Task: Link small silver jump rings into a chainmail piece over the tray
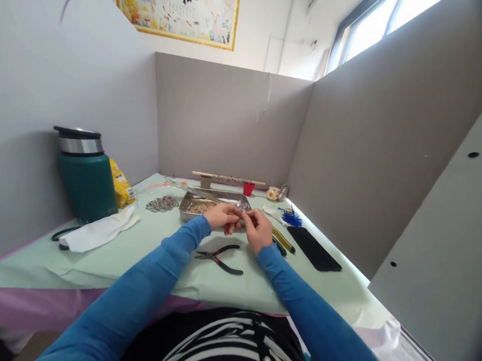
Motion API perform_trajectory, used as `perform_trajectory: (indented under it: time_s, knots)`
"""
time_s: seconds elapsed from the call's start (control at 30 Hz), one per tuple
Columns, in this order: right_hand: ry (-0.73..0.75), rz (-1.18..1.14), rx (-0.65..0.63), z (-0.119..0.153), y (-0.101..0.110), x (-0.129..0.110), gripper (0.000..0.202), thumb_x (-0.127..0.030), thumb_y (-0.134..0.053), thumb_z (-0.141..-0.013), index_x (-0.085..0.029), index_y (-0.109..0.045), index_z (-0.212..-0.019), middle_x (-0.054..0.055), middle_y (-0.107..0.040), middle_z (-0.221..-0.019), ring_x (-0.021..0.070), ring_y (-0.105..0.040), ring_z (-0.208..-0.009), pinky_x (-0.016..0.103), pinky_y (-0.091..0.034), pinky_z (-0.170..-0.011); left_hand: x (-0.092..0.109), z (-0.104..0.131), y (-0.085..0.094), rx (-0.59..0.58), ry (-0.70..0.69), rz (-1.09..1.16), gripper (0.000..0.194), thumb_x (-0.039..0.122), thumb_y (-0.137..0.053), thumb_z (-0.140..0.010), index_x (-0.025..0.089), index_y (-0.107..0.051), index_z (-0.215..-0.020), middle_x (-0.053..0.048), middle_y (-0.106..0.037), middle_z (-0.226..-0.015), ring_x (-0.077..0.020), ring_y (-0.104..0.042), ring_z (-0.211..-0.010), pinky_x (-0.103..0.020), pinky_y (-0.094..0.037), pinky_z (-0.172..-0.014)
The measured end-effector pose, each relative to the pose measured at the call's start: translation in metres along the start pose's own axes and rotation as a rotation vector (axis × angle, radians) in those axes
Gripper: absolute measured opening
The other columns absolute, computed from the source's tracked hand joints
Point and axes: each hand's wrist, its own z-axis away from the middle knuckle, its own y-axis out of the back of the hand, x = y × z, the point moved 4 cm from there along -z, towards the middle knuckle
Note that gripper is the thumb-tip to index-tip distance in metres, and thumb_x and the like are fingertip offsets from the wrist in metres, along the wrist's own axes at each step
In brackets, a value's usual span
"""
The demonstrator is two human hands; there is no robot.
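Handwork at the tray's (188, 217) near edge

Both hands meet just in front of the tray, wrists raised above the desk (135, 275). The left hand (224, 217) is curled, thumb and finger nearly closed; the right hand (258, 231) is pinched tight against it. Between them is a small, shiny piece (243, 208), too tiny and partly covered to make out further.

Beads (201, 206) fill the left part of the tray, and thin wires (188, 188) slant over its back left corner. Left of it lies a heap of rings (163, 203) with red bits.

Pliers (215, 256) rest nearer the person, below the hands, their tips pointing left. A yellow handle (284, 241) shows beside the right hand, then a black phone (314, 249) and, behind that, blue tinsel (292, 217). At the back, a rod (238, 179) spans a brown cup (205, 182) and a red cup (248, 189). A green bottle (86, 183), a yellow packet (121, 187) and a white cloth (99, 231) occupy the far left.
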Motion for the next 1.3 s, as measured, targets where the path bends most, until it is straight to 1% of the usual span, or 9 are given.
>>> perform_trajectory:
  time_s: [0.13,0.27,0.33,0.53,0.67,0.93,1.17,1.3]
  knots:
    - [-0.039,-0.027,-0.029,-0.0005,-0.0010,0.0022,0.019,-0.035,-0.050,-0.081,-0.018,-0.058,-0.078,0.003,-0.062,-0.071,0.0144,-0.054,-0.062,0.027,-0.044,-0.060,-0.0008,-0.0002,0.0019,0.023,0.027,0.012,0.011,0.013,-0.059,-0.075,0.010,-0.052,-0.082,-0.002,-0.063,-0.061,-0.0086,-0.054,-0.038,-0.020,-0.041,-0.039]
    - [-0.058,-0.040,-0.025,-0.0006,-0.0014,0.0053,0.020,-0.035,-0.049,-0.081,-0.018,-0.059,-0.080,0.004,-0.063,-0.074,0.0155,-0.056,-0.065,0.028,-0.045,-0.061,-0.0018,-0.0012,0.0028,0.029,0.028,0.000,0.016,0.018,-0.064,-0.073,0.011,-0.051,-0.081,-0.002,-0.063,-0.061,-0.0084,-0.055,-0.039,-0.019,-0.043,-0.038]
    - [-0.054,-0.025,-0.028,-0.0008,-0.0014,0.0057,0.020,-0.035,-0.049,-0.081,-0.018,-0.059,-0.080,0.004,-0.063,-0.075,0.0156,-0.056,-0.065,0.028,-0.045,-0.062,-0.0017,-0.0011,0.0027,0.036,0.033,-0.018,0.016,0.017,-0.064,-0.073,0.011,-0.051,-0.081,-0.002,-0.063,-0.060,-0.0085,-0.055,-0.038,-0.019,-0.043,-0.038]
    - [-0.004,0.050,-0.019,-0.0015,0.0005,0.0020,0.019,-0.032,-0.049,-0.082,-0.018,-0.061,-0.079,0.004,-0.064,-0.078,0.0160,-0.057,-0.069,0.028,-0.045,-0.067,0.0004,0.0003,0.0022,0.066,0.050,-0.072,0.010,0.010,-0.058,-0.075,0.010,-0.050,-0.082,-0.002,-0.063,-0.060,-0.0101,-0.055,-0.038,-0.021,-0.044,-0.037]
    - [0.073,0.078,-0.058,-0.0007,-0.0009,-0.0023,0.017,-0.027,-0.047,-0.083,-0.018,-0.061,-0.079,0.005,-0.064,-0.081,0.0163,-0.057,-0.073,0.028,-0.044,-0.070,-0.0014,-0.0011,0.0021,0.055,0.055,-0.089,0.010,0.008,-0.056,-0.075,0.010,-0.049,-0.081,-0.002,-0.063,-0.061,-0.0106,-0.056,-0.038,-0.022,-0.045,-0.038]
    - [0.141,0.116,-0.111,0.0001,-0.0026,-0.0042,0.018,-0.025,-0.044,-0.085,-0.020,-0.061,-0.084,0.006,-0.063,-0.084,0.0176,-0.058,-0.079,0.029,-0.045,-0.074,-0.0054,-0.0035,0.0032,0.041,0.069,-0.118,0.009,0.009,-0.055,-0.077,0.011,-0.048,-0.082,-0.001,-0.062,-0.058,-0.0102,-0.056,-0.037,-0.020,-0.045,-0.037]
    - [0.138,0.115,-0.120,0.0001,-0.0024,-0.0035,0.019,-0.024,-0.043,-0.085,-0.021,-0.061,-0.086,0.006,-0.063,-0.087,0.0180,-0.058,-0.082,0.030,-0.045,-0.076,-0.0045,-0.0012,0.0037,0.067,0.114,-0.143,0.011,0.014,-0.059,-0.077,0.012,-0.048,-0.080,-0.002,-0.063,-0.058,-0.0104,-0.056,-0.039,-0.020,-0.046,-0.039]
    - [0.106,0.140,-0.102,-0.0004,-0.0022,-0.0018,0.018,-0.025,-0.044,-0.084,-0.020,-0.062,-0.085,0.005,-0.064,-0.086,0.0171,-0.058,-0.077,0.029,-0.045,-0.072,-0.0026,0.0002,0.0029,0.074,0.116,-0.165,0.010,0.013,-0.057,-0.078,0.012,-0.047,-0.080,-0.001,-0.063,-0.058,-0.0105,-0.056,-0.038,-0.021,-0.046,-0.039]
